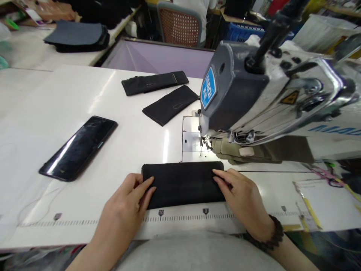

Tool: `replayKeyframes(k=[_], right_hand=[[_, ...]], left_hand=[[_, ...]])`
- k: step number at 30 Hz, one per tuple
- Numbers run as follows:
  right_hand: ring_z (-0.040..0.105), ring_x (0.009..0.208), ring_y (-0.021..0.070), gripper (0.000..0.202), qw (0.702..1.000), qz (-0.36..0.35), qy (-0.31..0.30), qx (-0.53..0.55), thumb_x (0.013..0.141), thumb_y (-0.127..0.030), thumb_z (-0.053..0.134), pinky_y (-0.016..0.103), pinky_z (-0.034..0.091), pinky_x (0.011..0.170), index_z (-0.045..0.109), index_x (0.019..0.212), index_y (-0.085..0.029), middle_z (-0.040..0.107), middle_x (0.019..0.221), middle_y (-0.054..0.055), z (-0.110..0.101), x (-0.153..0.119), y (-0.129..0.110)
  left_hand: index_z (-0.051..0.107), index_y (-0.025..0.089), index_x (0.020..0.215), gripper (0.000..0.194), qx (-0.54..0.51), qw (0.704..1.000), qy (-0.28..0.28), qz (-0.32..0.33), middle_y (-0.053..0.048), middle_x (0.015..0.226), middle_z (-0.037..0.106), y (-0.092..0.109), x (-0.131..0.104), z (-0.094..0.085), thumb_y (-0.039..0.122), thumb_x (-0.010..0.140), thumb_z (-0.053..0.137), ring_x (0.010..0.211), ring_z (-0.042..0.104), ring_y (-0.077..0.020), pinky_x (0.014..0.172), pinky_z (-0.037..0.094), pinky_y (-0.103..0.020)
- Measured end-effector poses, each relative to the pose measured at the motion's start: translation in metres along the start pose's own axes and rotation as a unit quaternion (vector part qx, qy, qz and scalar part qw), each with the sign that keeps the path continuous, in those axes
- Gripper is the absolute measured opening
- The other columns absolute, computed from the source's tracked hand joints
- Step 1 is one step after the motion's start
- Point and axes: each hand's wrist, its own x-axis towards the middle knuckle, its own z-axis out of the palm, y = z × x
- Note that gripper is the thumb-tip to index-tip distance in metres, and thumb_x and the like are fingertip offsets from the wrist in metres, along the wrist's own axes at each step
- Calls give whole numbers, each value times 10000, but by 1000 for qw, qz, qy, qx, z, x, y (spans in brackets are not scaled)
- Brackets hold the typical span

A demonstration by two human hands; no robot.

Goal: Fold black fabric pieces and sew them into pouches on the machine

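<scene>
Black cloth point(183, 184) lies flat on the white table point(84, 203), its long side running left to right. The left hand point(126, 207) pinches its left end; the right hand point(244, 197) pinches its right end. Fingers cover both ends a little. The cloth sits just in front of the sewing machine point(237, 86), which is cut off at the right. Its blue badge and side show "MAQI", the side one cut short. The table's ruler point(183, 218) shows "10" and "0".
</scene>
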Motion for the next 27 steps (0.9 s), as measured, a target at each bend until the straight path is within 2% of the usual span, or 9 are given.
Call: replayKeyframes(k=[2, 4, 6, 8, 11, 14, 17, 20, 27], right_hand=[[534, 628, 143, 237, 998, -14, 19, -51, 840, -268, 439, 272, 450, 554, 626, 965, -195, 546, 733, 35, -1, -1, -1], [533, 701, 174, 236, 992, -47, 57, -105, 833, -257, 449, 304, 465, 577, 622, 973, -180, 536, 826, 76, -2, 1, -3], [517, 884, 226, 254, 980, -120, 84, -136, 837, -205, 428, 366, 476, 696, 606, 1012, -159, 522, 999, 130, -1, 4, -5], [462, 1034, 234, 293, 964, -220, 66, -133, 849, -131, 364, 387, 446, 829, 590, 1036, -133, 502, 1118, 143, 1, 9, -7], [475, 1038, 198, 325, 949, -293, 13, -120, 839, -61, 311, 335, 436, 880, 591, 1002, -82, 547, 1096, 135, 5, 13, -13], [500, 985, 224, 280, 959, -254, 0, -128, 831, -131, 401, 369, 440, 868, 573, 1038, -54, 566, 1042, 157, 10, 12, -22], [472, 1021, 274, 420, 964, -228, -10, -139, 794, -286, 520, 421, 408, 888, 519, 1144, -53, 539, 1058, 185, 16, 7, -31], [389, 1133, 299, 470, 964, -222, 1, -148, 800, -330, 509, 459, 316, 963, 486, 1193, -73, 486, 1169, 191, 24, 1, -31], [192, 1279, 228, 489, 965, -213, -43, -148, 868, -390, 349, 537, 148, 1011, 352, 1291, -144, 246, 1405, 90, 30, -2, -20]], left_hand=[[581, 139, 999, 270, 41, 999, 15, 25, -102, 1031, 491, 0, 2, -1, 274, 876, 383, 822, 549, -179, 699, 497, -295], [552, 145, 1066, 288, 59, 993, 3, 100, -120, 1206, 426, 1, 6, -3, 191, 881, 337, 1039, 473, -241, 843, 449, -380], [524, 155, 1113, 353, 65, 978, -42, 195, -95, 1243, 435, 3, 13, -5, 105, 879, 263, 1127, 418, -227, 921, 397, -397], [527, 140, 1105, 390, 79, 961, -85, 250, -84, 1166, 514, 8, 22, -8, 53, 868, 229, 1085, 462, -191, 926, 395, -367], [493, 111, 1152, 320, 116, 963, -122, 212, -89, 952, 595, 25, 35, -11, 144, 887, 316, 871, 552, -201, 780, 466, -364], [531, 122, 1105, 340, 145, 967, -140, 158, -78, 832, 580, 44, 42, -8, 337, 861, 434, 753, 550, -236, 645, 476, -385], [570, 64, 1008, 371, 140, 972, -103, 158, -136, 955, 559, 53, 39, 5, 376, 844, 453, 899, 530, -276, 758, 461, -412], [500, -13, 1091, 433, 106, 975, -55, 188, -200, 1138, 490, 48, 30, 23, 344, 878, 381, 1088, 448, -295, 912, 400, -409], [395, -24, 1193, 471, 67, 979, -28, 191, -224, 1252, 417, 37, 22, 37, 331, 903, 285, 1202, 358, -290, 977, 347, -423]])
